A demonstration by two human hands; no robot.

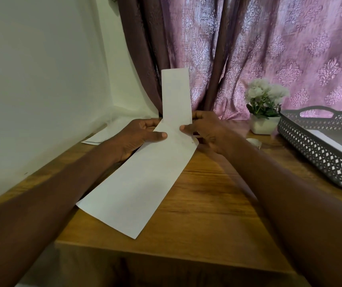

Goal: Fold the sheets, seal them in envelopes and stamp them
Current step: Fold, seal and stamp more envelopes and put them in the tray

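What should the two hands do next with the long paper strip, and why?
Probably bring the raised far end down onto the near half. The left hand and right hand pinch the folded sheet at its bend; the far part stands upright, the near part lies on the wooden table, so the cross fold is unfinished.

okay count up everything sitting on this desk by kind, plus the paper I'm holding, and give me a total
Folded paper strip, pinched by the left hand and right hand: 1
Flat white papers: 2, one by the wall, one in the basket
Grey lattice basket: 1
Potted white flowers: 1
Small white roll, perhaps tape: 1
Total: 6
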